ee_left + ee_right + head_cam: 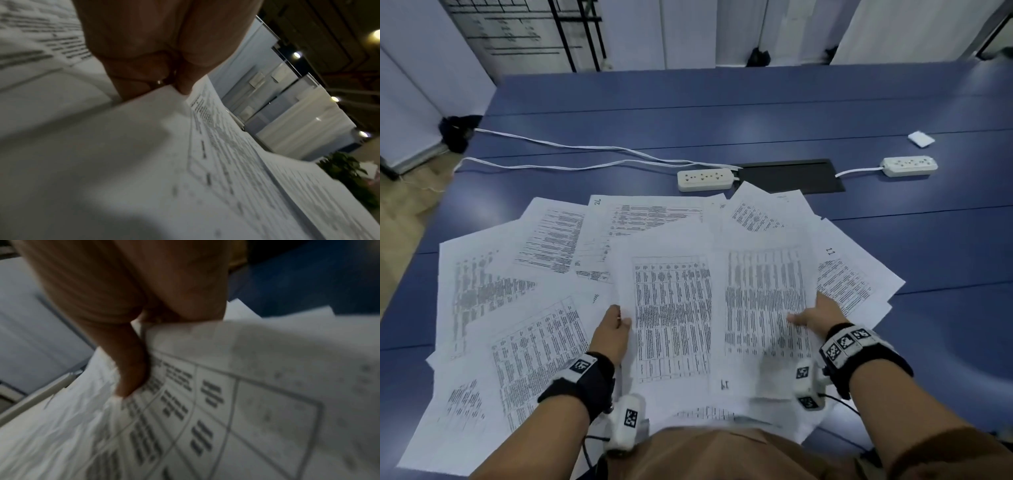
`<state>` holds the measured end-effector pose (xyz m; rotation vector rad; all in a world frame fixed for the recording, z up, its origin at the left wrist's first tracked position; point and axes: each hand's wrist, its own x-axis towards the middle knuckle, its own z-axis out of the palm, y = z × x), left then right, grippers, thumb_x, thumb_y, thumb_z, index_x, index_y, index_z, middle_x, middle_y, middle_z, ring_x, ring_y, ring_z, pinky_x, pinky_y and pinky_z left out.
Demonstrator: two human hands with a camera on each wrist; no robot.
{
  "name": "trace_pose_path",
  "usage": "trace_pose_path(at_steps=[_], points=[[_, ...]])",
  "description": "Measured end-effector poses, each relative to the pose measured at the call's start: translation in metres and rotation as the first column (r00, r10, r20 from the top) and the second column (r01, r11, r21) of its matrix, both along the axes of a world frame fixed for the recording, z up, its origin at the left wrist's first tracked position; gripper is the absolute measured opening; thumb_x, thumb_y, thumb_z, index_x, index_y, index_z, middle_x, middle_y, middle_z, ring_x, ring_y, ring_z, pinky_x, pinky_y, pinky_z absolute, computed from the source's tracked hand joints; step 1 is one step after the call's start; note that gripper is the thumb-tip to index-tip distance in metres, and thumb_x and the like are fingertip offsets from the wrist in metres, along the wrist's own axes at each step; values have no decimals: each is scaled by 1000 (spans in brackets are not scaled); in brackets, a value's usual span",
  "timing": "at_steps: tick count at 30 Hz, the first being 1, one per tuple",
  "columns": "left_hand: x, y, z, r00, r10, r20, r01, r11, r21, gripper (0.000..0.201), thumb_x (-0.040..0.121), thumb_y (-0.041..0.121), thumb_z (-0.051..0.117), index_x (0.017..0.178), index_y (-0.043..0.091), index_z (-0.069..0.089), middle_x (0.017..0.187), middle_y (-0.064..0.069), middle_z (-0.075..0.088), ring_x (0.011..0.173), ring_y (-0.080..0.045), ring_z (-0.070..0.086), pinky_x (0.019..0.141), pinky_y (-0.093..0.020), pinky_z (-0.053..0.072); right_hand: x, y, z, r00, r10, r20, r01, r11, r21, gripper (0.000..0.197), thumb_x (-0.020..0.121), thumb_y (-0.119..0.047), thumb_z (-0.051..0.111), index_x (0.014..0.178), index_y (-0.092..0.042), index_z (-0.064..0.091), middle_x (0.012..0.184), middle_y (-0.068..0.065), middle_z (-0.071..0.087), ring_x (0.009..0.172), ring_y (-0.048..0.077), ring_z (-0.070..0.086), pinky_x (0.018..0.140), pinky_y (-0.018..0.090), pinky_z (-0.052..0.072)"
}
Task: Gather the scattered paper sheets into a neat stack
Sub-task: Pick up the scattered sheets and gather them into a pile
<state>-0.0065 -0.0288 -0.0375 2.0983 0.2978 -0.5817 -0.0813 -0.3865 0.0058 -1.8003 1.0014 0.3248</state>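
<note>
Beyond wrist views' reach, two power strips (705,179) flank scattered paper sheets (517,308).

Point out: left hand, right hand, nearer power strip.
left hand (610,334), head view, back of the hand
right hand (820,313), head view, back of the hand
nearer power strip (705,180), head view, top face by its sockets

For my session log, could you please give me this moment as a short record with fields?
surface: blue table
paper sheets: printed, fanned out and overlapping, not yet stacked
left hand: pinches the left edge of a middle sheet
right hand: grips the neighbouring sheet, thumb on top
other items: two power strips, black panel, small white packet
</note>
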Motion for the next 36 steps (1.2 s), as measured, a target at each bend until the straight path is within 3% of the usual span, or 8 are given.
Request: trace_pose_path(at_steps=[5,10,13,16,22,26,31,36], points=[[1,-9,9,998,65,-22,-67,995,-80,46,101,12,42,143,22,25,148,-23,38,129,-34,46,102,-41,39,22,14,3,970,243,-4,-242,967,82,47,74,-1,77,117,-8,59,112,13,67,107,32,62,98,42,47],[-6,-27,20,996,64,-61,-72,986,-150,64,101,39,43,153,15,14,158,-9,25,144,-28,27,113,-39,25,47,58,-1,911,402,95,-411,906,104,68,78,-24,78,136,-10,47,131,8,57,120,26,53,102,38,41],[-11,-38,23,998,57,-8,-58,984,-169,78,92,39,60,151,11,16,155,-8,29,143,-27,28,112,-38,26,53,86,-13,931,342,130,-359,923,139,68,83,-38,70,139,-10,42,136,8,54,123,28,52,104,45,42],[-16,-39,18,995,96,14,-91,975,-203,67,90,13,66,144,9,26,133,-2,43,131,-23,39,99,-29,34,57,106,-22,940,307,150,-327,936,129,61,89,-41,62,137,-10,41,133,7,54,123,27,51,100,40,43],[-9,-10,11,979,199,49,-184,959,-214,73,86,12,71,145,19,29,144,-5,43,133,-29,39,107,-47,34,72,61,-25,972,-115,207,152,973,-175,29,87,-20,66,112,-12,53,106,6,62,96,27,62,61,20,44],[-6,21,5,950,306,62,-282,927,-247,61,81,4,74,131,17,41,120,-7,55,116,-34,52,84,-38,47,72,23,-27,973,-219,-76,169,896,-411,57,81,-33,69,126,-6,48,131,16,45,119,36,49,90,40,49],[-10,40,-7,938,347,-9,-333,892,-305,80,78,5,77,143,16,33,130,-9,52,120,-33,49,105,-54,39,75,61,-27,1000,15,9,-13,974,-228,65,82,-32,72,132,-6,40,131,13,46,115,32,53,90,36,48],[-8,37,-11,945,328,-13,-317,902,-293,78,79,9,77,143,13,33,127,-11,51,115,-33,49,99,-48,43,76,97,-21,997,39,69,-42,998,41,45,78,-25,76,111,-5,54,102,5,61,90,23,58,72,27,43]])
